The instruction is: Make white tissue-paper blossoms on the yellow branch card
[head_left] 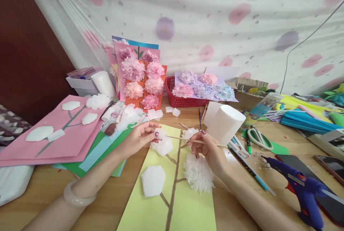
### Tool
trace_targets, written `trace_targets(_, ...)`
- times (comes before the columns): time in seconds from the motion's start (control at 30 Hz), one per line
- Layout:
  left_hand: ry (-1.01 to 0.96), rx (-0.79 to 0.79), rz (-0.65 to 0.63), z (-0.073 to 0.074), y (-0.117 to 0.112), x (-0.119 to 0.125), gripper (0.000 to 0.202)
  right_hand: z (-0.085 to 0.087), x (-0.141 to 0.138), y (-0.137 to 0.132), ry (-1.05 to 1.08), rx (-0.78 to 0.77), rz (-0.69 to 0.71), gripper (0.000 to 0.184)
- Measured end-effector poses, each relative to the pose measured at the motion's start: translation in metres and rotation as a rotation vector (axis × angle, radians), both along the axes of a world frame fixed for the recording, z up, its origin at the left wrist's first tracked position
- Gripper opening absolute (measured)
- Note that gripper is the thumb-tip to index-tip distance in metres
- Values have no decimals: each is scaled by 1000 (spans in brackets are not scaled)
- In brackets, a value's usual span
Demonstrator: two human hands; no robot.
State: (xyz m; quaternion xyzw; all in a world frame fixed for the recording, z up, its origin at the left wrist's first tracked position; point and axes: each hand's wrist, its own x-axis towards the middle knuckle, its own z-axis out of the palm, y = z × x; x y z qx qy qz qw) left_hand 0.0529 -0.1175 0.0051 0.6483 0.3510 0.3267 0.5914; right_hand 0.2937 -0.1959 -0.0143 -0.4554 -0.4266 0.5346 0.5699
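Fingers, left hand point(140, 137): my thumb and forefinger are pinched together on a small white tissue piece point(160, 133), above the upper left of the yellow sheet.
Fingers, right hand point(212, 152): closed lightly round a thin wooden stick point(182, 138), the lower ones curled.
Stick tip: at the tissue by my left thumb; I cannot tell whether they touch.
Yellow sheet point(200, 213): flat on the wooden table point(113, 206) beneath my hands, a brown stem point(174, 191) with side branches running up it.
Fluffy white flower point(198, 173): right of the stem, just below my right hand.
White tissue stack point(153, 180): left of the stem, flat and many-sided.
White paper roll point(225, 125): upright beyond my right hand.
Blue glue gun point(301, 188): well to my right.
Pink sheet point(80, 130): far left, bearing more white pieces.
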Motion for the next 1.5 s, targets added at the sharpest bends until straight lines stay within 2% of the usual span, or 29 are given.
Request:
trace_targets(0.13, 74, 3, -48, -3, -1, -2, 41, 2, 0, 1, 36, 12, 36, 39)
trace_targets(0.3, 149, -2, -92, -7, -2, -1, 29, 5, -2, -2, 80, 15, 81, 37)
trace_targets(0.5, 134, -23, -108, -6, -5, 1, 27, 5, -2, -2, 80, 10, 96, 40)
trace_targets(0.63, 82, -25, -84, 0, -6, 1, 26, 5, -1, 0, 64, -14, 7, 42)
trace_targets(0.73, 44, -39, -111, 2, -8, 1, 31, 5, 0, 1, 67, -33, -51, 41)
trace_targets(0.93, 56, -62, -141, -2, -12, 6, 30, 7, -1, 0, 89, -44, -11, 40)
trace_targets(1.17, 68, -76, -162, -6, -14, 9, 16, 6, -1, 0, 59, -13, 11, 40)
trace_targets(1.5, 29, -143, -240, -2, -17, 10, 20, 6, -2, 0, 37, -37, 7, 42)
